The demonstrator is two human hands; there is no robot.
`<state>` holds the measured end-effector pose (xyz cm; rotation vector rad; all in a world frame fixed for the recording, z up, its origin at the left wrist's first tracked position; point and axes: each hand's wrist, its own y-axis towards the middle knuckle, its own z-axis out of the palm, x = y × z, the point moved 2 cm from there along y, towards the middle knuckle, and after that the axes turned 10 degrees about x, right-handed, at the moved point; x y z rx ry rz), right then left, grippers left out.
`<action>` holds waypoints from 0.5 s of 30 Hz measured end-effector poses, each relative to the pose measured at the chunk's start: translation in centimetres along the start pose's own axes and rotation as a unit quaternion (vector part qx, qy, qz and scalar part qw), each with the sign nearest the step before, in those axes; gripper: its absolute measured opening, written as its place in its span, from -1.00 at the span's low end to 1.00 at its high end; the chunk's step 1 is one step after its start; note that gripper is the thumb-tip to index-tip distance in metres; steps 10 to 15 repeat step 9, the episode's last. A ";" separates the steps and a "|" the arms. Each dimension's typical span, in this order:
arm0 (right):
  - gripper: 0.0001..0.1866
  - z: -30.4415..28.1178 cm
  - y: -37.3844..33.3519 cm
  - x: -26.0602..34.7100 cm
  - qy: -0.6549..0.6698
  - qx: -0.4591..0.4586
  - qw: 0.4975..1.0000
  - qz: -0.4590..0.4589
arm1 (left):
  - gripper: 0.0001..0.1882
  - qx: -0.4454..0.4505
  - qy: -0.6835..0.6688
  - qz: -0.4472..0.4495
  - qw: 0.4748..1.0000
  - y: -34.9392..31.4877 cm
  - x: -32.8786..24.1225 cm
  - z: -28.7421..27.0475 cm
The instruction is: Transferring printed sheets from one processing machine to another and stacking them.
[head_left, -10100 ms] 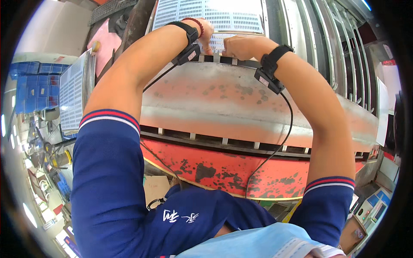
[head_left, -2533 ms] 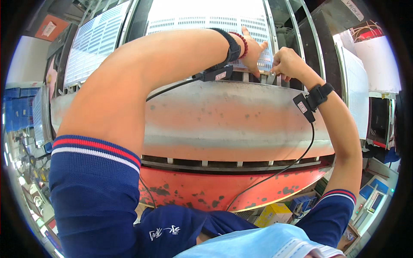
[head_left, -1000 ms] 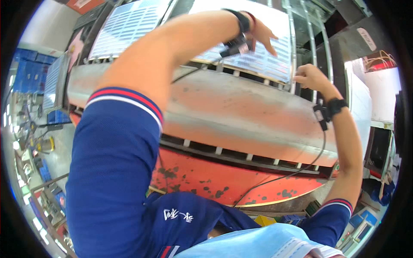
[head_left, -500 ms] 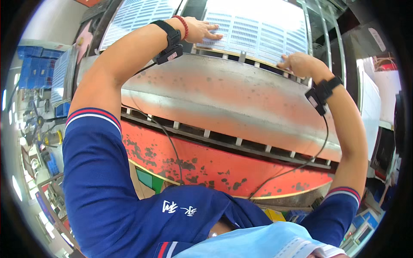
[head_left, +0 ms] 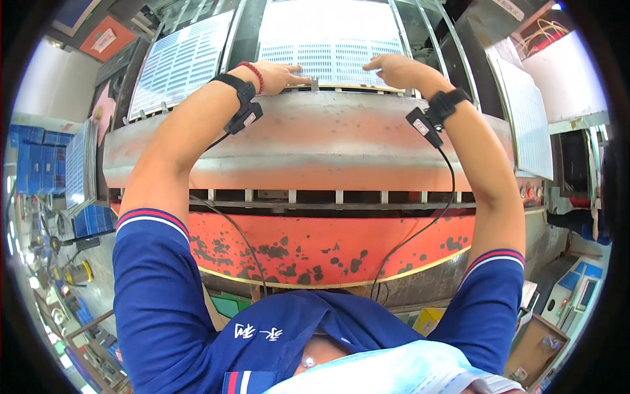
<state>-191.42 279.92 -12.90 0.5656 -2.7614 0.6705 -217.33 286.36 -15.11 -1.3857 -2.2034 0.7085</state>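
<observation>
A pale panel (head_left: 328, 52) printed with rows of small bluish dashes lies on the metal bed of a worn red machine, glare whitening its far part. My left hand (head_left: 279, 75) rests at its near left corner, fingers stretched out flat over the surface. Over the near right part is my right hand (head_left: 399, 71), its fingers extended leftward and apart; whether they touch the panel I cannot tell. Neither hand grips anything. A short metal stop (head_left: 315, 85) stands at the panel's near edge, between the hands.
A second, similar panel (head_left: 180, 62) lies to the left, beyond a metal rail. The machine's broad front beam (head_left: 308, 141) runs below my forearms. More panels lean at the right (head_left: 525, 118) and left (head_left: 80, 161), near blue crates (head_left: 39, 167). Black cables hang from both wrists.
My right hand has left the panel's near right edge and now extends over its surface. The left hand stays at the left corner. The whole view has turned and shifted.
</observation>
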 end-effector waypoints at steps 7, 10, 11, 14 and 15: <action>-0.71 -2.5 -16.4 0.8 0.120 -0.181 0.976 0.003 | -0.34 0.112 0.060 -0.024 0.992 1.1 -0.5 -1.9; -0.70 -3.1 -19.4 1.3 0.156 -0.185 0.969 0.043 | -0.35 0.117 0.071 -0.027 0.990 0.7 -0.8 -2.5; -0.70 -3.1 -19.4 1.3 0.156 -0.185 0.969 0.043 | -0.35 0.117 0.071 -0.027 0.990 0.7 -0.8 -2.5; -0.70 -3.1 -19.4 1.3 0.156 -0.185 0.969 0.043 | -0.35 0.117 0.071 -0.027 0.990 0.7 -0.8 -2.5; -0.70 -3.1 -19.4 1.3 0.156 -0.185 0.969 0.043 | -0.35 0.117 0.071 -0.027 0.990 0.7 -0.8 -2.5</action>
